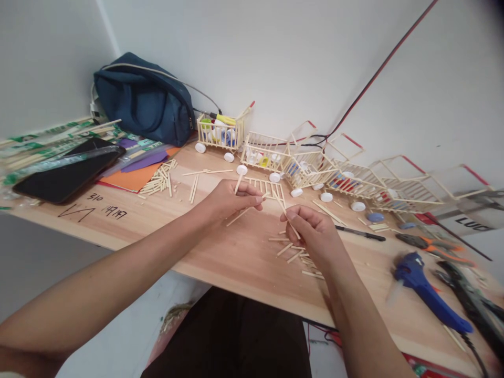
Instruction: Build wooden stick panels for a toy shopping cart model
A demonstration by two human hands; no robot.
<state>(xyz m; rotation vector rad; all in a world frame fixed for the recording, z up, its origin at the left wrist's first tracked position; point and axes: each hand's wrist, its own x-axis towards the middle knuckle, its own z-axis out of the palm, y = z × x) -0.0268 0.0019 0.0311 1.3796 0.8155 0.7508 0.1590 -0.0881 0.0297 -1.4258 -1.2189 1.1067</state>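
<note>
My left hand (232, 202) is closed in a pinch on a thin wooden stick (238, 183), whose end pokes up past the fingers. Another thin stick (237, 217) shows just below that hand; whether it is held or lies on the table I cannot tell. Between thumb and fingers, my right hand (313, 227) grips a slanting wooden stick (280, 202), its upper end near my left fingertips. Behind both hands lies a flat ladder-like stick panel (264, 185). Short loose sticks (294, 254) are scattered beside and below my right hand.
Several small stick-built carts with white wheels, among them a filled cart (219, 135), line the wall. At right lie a blue glue gun (427, 291), orange-handled pliers (433, 247) and a black pen-like tool (360, 232). A phone (65, 176), cut sticks (159, 180) and a blue bag (145, 102) are at left.
</note>
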